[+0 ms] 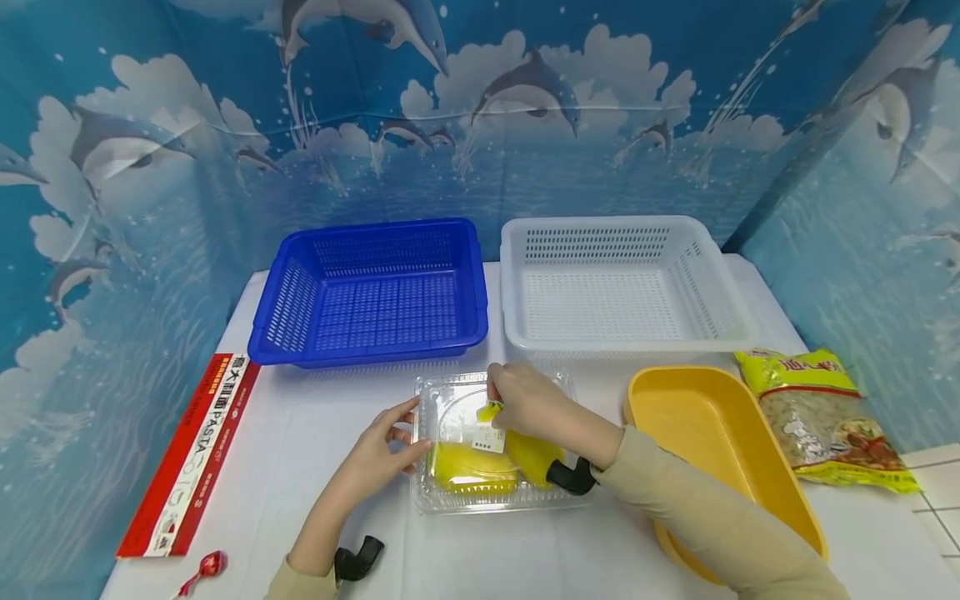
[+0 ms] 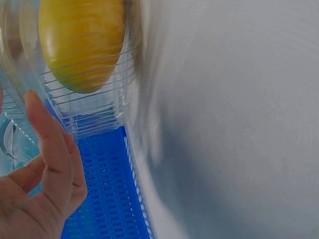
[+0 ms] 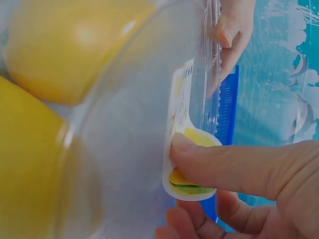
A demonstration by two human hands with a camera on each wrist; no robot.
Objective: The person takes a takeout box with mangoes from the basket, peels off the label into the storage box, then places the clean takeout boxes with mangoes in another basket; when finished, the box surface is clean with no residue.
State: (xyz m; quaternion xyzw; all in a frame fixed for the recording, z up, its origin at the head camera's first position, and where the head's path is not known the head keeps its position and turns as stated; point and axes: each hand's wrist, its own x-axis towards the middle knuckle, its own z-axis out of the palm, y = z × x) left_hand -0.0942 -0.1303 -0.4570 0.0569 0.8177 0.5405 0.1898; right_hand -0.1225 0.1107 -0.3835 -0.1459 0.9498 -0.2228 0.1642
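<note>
A clear plastic clamshell container holds two smooth yellow oval fruits, one tinged green at its end. A white and yellow label lies on its lid. My right hand pinches the rounded, fruit-printed end of this label, thumb on top and curled fingers just below its edge in the right wrist view. At the container's left edge, my left hand rests with fingers spread, the thumb reaching over the rim and fingertips along the side. The right forearm and hand cover part of the container's right side.
Behind stand a blue basket and a white basket. A yellow tub is under the right forearm, beside a bagged food packet. To the left lie a red pasta box and a red wrapped lollipop.
</note>
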